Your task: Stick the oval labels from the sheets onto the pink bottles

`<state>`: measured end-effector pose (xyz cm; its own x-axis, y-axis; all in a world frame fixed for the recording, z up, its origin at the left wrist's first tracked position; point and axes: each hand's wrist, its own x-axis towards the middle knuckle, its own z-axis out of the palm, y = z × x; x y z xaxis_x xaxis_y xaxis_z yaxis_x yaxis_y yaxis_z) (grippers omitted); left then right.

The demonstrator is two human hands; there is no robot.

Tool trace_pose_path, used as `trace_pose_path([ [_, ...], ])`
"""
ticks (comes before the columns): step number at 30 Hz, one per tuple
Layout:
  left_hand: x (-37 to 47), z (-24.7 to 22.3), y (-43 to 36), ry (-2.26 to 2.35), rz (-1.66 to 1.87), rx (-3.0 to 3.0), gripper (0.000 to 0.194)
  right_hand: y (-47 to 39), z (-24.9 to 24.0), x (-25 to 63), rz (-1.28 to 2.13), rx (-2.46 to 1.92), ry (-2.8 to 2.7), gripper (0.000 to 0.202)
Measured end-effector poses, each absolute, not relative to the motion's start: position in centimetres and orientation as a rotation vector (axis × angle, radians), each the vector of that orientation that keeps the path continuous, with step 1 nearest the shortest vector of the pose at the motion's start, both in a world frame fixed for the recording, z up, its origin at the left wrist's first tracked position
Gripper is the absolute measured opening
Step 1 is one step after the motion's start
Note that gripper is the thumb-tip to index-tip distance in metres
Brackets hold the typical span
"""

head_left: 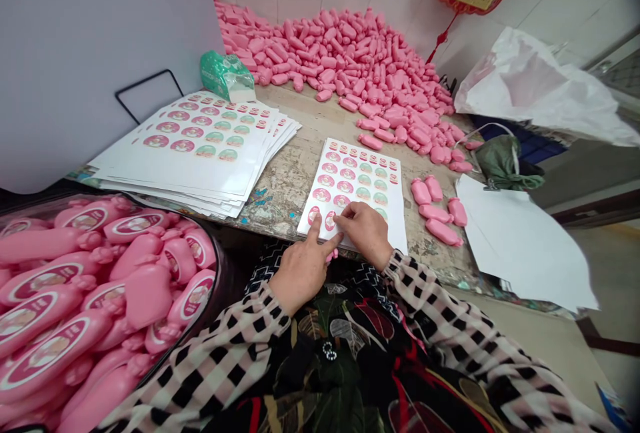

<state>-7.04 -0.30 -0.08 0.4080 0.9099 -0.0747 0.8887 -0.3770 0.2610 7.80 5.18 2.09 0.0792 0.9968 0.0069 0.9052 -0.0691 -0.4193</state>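
Observation:
A printed sheet of stickers (357,183) lies in front of me, with rows of pink and green ovals. My left hand (303,266) reaches over its near edge, index finger stretched onto the sheet beside a pink oval sticker (314,216). Under that hand pokes a small pink knob, seemingly the end of a pink bottle (333,255); the rest is hidden. My right hand (365,227) rests on the sheet, thumb and fingers pinched at the edge of another pink oval sticker (330,221). Several loose pink bottles (439,211) lie to the right.
A large heap of pink bottles (350,53) fills the table's back. Stacked sticker sheets (200,166) lie left, beside a green packet (227,76). A bag of labelled bottles (217,286) stands front left. White paper (525,239) and a green pouch (505,159) lie right.

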Motion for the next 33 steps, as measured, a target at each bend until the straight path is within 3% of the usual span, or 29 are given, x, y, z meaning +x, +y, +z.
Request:
trace_pose_path([
  [8, -7.2, 0.1, -0.4, 1.551, 0.184, 2.382, 0.054, 5.2, 3.7, 8.1, 0.289, -1.908, -1.818, 0.025],
  [14, -7.7, 1.0, -0.8, 1.462, 0.363, 2.223, 0.052, 5.6, 2.6, 11.0, 0.586, -1.765, -1.596, 0.030],
  [19, -7.1, 2.7, -0.7, 1.226, 0.959, 1.438, 0.041, 4.4, 2.6, 12.1, 0.925, -1.432, -1.264, 0.030],
  [24, -5.8, 3.0, 0.8, 0.795, 0.863, 0.361, 0.045, 1.6, 4.2, 11.0, 1.093, -1.316, -1.313, 0.028],
  [33, -4.1, 3.1, 1.0, 0.762, 0.834, 0.247, 0.047, -0.1, 4.2, 9.8, 1.180, -1.340, -1.346, 0.028],
])
